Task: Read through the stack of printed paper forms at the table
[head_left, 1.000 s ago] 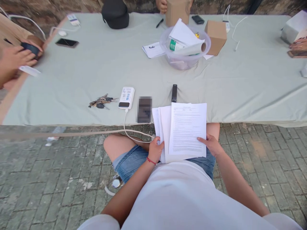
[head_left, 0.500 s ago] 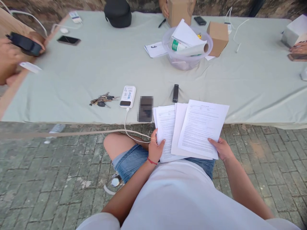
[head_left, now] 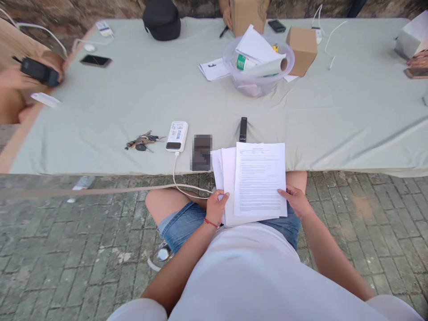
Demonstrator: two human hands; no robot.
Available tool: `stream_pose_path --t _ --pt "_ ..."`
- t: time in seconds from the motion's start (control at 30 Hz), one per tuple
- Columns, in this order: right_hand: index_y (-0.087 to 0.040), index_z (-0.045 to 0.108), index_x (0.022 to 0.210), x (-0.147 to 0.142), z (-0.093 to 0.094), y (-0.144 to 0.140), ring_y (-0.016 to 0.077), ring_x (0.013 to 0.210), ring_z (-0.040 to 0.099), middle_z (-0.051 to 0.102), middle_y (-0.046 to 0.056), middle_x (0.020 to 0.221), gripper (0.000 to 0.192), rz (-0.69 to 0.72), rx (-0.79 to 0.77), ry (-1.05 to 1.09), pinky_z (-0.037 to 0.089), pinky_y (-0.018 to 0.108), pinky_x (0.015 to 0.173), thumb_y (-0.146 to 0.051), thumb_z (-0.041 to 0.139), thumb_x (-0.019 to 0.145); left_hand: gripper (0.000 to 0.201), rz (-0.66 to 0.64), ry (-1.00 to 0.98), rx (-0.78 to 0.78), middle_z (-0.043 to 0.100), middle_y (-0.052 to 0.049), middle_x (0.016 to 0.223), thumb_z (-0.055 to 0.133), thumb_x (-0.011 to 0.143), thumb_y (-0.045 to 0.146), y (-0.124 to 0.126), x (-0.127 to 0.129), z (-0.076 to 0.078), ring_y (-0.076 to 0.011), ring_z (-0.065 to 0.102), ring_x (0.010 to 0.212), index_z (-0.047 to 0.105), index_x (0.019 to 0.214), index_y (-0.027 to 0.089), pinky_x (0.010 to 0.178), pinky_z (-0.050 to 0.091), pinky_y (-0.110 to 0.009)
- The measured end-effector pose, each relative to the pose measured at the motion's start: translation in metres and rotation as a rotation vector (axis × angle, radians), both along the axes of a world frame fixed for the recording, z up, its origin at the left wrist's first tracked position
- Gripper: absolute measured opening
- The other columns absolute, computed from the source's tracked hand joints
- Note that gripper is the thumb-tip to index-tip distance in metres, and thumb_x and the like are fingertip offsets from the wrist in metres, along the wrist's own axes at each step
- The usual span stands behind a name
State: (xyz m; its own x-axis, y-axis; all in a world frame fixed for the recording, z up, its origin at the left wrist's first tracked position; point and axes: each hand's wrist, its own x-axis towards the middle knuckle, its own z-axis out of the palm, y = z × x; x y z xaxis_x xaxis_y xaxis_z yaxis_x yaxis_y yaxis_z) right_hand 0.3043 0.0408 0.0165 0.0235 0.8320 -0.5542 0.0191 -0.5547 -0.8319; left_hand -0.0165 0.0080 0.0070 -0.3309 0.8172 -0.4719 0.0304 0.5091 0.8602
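Above my lap, my left hand (head_left: 216, 207) grips the left edge of a fanned stack of white papers (head_left: 229, 171), thumb on top. My right hand (head_left: 296, 200) pinches the right edge of a printed sheet (head_left: 260, 180), which overlaps the stack and covers much of it. The far ends of the papers reach over the table's near edge. Just beyond them lies a small black device (head_left: 243, 129). Left of the papers is a dark pixelated item (head_left: 202, 153), and beside that a white power bank (head_left: 177, 136) with a white cable plugged in.
Keys (head_left: 143, 141) lie on the cloth-covered table (head_left: 133, 98). Farther back stand a plastic basin (head_left: 257, 84) holding papers, a cardboard box (head_left: 302, 51) and a black cap (head_left: 162, 20). A phone (head_left: 96, 60) lies at left. Other people's hands are at the table's left, far and right sides.
My right hand has moved left with the printed sheet, bringing it upright and over more of the stack. The stack in my left hand now shows a blank page on top.
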Motion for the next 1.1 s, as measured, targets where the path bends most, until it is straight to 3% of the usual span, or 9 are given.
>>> stream_pose_path --t 0.2,0.4,0.57,0.67,0.83,0.97,1.03,1.1 --pt "-0.023 0.08 0.1 0.017 0.003 -0.006 0.032 0.1 0.078 0.083 0.005 0.105 0.053 -0.074 -0.017 -0.014 0.063 0.046 0.095 -0.061 0.092 0.065 0.045 0.037 -0.024 -0.014 0.055 0.006 0.063 0.081 0.064 0.051 0.0 0.003 0.003 -0.0131 0.049 0.059 0.046 0.074 0.024 0.061 0.041 -0.026" --pt "-0.025 0.081 0.109 0.005 -0.001 -0.009 0.0326 0.106 0.078 0.082 0.005 0.112 0.055 -0.011 -0.05 0.015 0.063 0.047 0.1 -0.058 0.092 0.067 0.047 -0.035 -0.076 0.025 0.061 0.003 0.072 0.079 0.071 0.058 0.0 0.004 0.006 -0.016 0.056 0.067 0.047 0.077 0.024 0.067 0.046 -0.029" --pt "-0.023 0.081 0.104 0.004 -0.006 -0.004 0.0346 0.105 0.079 0.083 0.006 0.108 0.053 -0.072 -0.024 -0.03 0.063 0.049 0.099 -0.057 0.093 0.064 0.035 -0.094 -0.038 0.168 0.07 -0.002 0.091 0.067 0.086 0.055 -0.004 0.001 0.004 -0.0223 0.065 0.088 0.06 0.1 0.023 0.088 0.052 -0.036" --pt "-0.024 0.08 0.105 0.014 -0.004 -0.003 0.0347 0.106 0.079 0.083 0.005 0.107 0.055 -0.145 -0.02 -0.022 0.064 0.05 0.099 -0.053 0.095 0.062 0.046 -0.062 0.012 0.194 0.073 -0.006 0.099 0.068 0.087 0.051 -0.005 0.0 0.001 -0.0256 0.068 0.094 0.062 0.123 0.022 0.091 0.053 -0.038" --pt "-0.024 0.079 0.112 0.025 0.0 -0.006 0.0343 0.108 0.078 0.083 0.005 0.109 0.059 -0.15 -0.044 0.026 0.063 0.051 0.101 -0.052 0.096 0.062 0.084 -0.086 0.046 0.148 0.067 0.001 0.071 0.071 0.088 0.047 -0.004 -0.001 0.004 -0.0218 0.062 0.063 0.04 0.16 0.015 0.076 0.054 -0.037" --pt "-0.025 0.078 0.117 0.014 -0.003 -0.004 0.0339 0.115 0.075 0.081 0.005 0.118 0.06 -0.079 -0.001 -0.042 0.06 0.05 0.106 -0.052 0.094 0.067 0.098 -0.134 0.1 0.104 0.058 0.007 0.058 0.072 0.088 0.044 -0.003 -0.004 0.008 -0.0205 0.056 0.053 0.027 0.168 0.011 0.069 0.049 -0.035" --pt "-0.025 0.077 0.118 0.005 -0.005 0.0 0.0339 0.116 0.075 0.081 0.005 0.118 0.06 -0.041 0.016 -0.054 0.059 0.051 0.107 -0.053 0.093 0.067 0.088 -0.168 0.09 0.116 0.068 0.002 0.069 0.072 0.087 0.045 -0.002 -0.005 0.006 -0.0237 0.064 0.065 0.039 0.163 0.013 0.076 0.052 -0.036" --pt "-0.024 0.079 0.115 -0.002 -0.006 0.003 0.0347 0.114 0.076 0.082 0.005 0.116 0.058 -0.006 0.008 -0.032 0.061 0.051 0.104 -0.055 0.092 0.067 0.065 -0.215 0.069 0.156 0.077 -0.005 0.092 0.069 0.087 0.044 -0.001 -0.005 0.003 -0.0274 0.071 0.087 0.059 0.145 0.017 0.088 0.053 -0.039"
